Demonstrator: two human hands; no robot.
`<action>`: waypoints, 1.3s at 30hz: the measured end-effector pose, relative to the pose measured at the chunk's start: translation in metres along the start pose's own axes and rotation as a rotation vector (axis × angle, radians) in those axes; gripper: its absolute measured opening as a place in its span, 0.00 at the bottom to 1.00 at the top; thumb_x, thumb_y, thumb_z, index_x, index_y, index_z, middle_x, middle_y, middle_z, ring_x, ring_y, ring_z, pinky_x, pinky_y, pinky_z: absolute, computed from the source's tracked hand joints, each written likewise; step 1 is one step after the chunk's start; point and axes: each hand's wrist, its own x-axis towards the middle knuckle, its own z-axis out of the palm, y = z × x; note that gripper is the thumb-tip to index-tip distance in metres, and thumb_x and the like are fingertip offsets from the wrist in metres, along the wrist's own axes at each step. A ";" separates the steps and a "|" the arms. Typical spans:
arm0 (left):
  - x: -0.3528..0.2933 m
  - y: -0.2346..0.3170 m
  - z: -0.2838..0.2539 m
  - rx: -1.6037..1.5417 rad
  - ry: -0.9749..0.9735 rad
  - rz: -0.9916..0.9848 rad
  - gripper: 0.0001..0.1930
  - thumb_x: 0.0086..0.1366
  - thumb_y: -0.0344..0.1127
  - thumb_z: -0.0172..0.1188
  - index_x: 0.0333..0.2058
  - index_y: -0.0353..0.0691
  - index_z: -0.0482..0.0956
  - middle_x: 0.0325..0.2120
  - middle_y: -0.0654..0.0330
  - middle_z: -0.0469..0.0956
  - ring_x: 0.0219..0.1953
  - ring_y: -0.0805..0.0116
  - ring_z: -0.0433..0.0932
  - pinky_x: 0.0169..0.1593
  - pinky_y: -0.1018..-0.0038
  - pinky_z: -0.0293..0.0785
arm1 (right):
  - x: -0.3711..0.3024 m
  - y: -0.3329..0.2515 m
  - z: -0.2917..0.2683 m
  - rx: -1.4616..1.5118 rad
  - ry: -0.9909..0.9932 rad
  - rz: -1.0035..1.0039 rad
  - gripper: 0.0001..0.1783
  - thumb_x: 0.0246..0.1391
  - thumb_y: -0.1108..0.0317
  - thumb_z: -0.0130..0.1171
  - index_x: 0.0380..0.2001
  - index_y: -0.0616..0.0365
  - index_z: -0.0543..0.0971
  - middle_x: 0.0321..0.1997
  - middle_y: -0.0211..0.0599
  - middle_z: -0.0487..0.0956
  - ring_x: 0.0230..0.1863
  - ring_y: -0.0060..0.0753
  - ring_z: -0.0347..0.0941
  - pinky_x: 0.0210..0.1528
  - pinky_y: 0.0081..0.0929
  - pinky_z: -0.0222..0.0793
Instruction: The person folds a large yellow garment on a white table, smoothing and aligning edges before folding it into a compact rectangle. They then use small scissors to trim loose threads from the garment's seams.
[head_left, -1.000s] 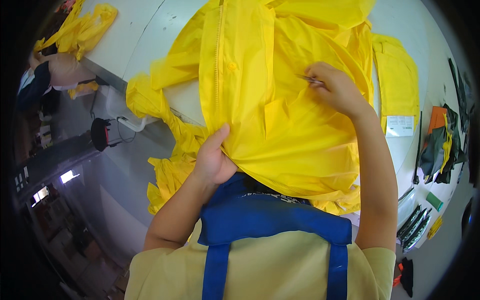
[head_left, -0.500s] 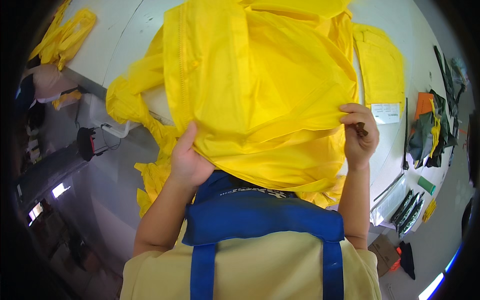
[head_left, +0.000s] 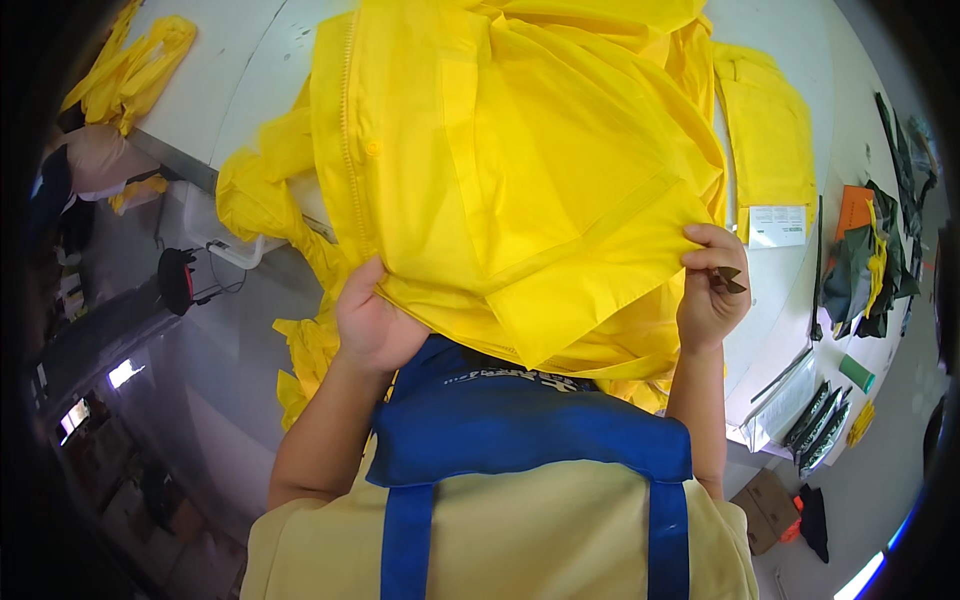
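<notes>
A yellow jacket [head_left: 560, 130] with a zip down its left edge and a snap button spreads over the white table in front of me. My left hand [head_left: 380, 318] grips its lower hem at the left, thumb on top and the other fingers underneath, hidden by cloth. At the right, my right hand [head_left: 715, 288] pinches the jacket's edge between thumb and fingers. A small dark pointed tool [head_left: 731, 280] sticks out of that same hand; its kind cannot be made out. Between the hands, a pocket-like flap [head_left: 560, 310] hangs with its corner pointing down.
A folded yellow garment [head_left: 770, 130] with a white printed label [head_left: 777, 226] lies right of the jacket. Farther right are dark and orange cloth pieces [head_left: 850, 265], a green roll [head_left: 856, 373] and dark packets [head_left: 820, 425]. Another person's arm [head_left: 105, 160] shows at the left, near more yellow cloth [head_left: 150, 70].
The jacket's front has shifted a little left, and the flap's corner has dropped down between my hands. My right hand has come slightly lower; both hands keep their hold.
</notes>
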 end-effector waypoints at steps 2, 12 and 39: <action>0.000 0.001 -0.002 0.005 0.029 -0.001 0.26 0.67 0.43 0.40 0.61 0.36 0.60 0.62 0.53 0.60 0.64 0.53 0.57 0.67 0.55 0.48 | 0.002 0.000 -0.008 -0.023 -0.188 0.091 0.14 0.38 0.92 0.48 0.26 0.64 0.76 0.37 0.41 0.79 0.37 0.28 0.74 0.35 0.17 0.68; -0.007 -0.013 -0.018 1.683 0.225 -0.395 0.20 0.61 0.43 0.54 0.41 0.30 0.77 0.35 0.43 0.79 0.40 0.49 0.78 0.47 0.60 0.72 | 0.132 0.040 0.048 -0.594 -0.179 0.222 0.10 0.53 0.72 0.57 0.39 0.63 0.79 0.38 0.36 0.81 0.33 0.30 0.76 0.35 0.22 0.68; 0.173 -0.072 0.074 2.232 -0.363 -0.249 0.31 0.59 0.52 0.59 0.59 0.51 0.66 0.60 0.45 0.59 0.62 0.43 0.57 0.63 0.55 0.54 | 0.142 0.121 -0.026 -0.053 0.150 0.572 0.07 0.48 0.70 0.60 0.25 0.60 0.73 0.20 0.30 0.68 0.22 0.24 0.65 0.26 0.23 0.62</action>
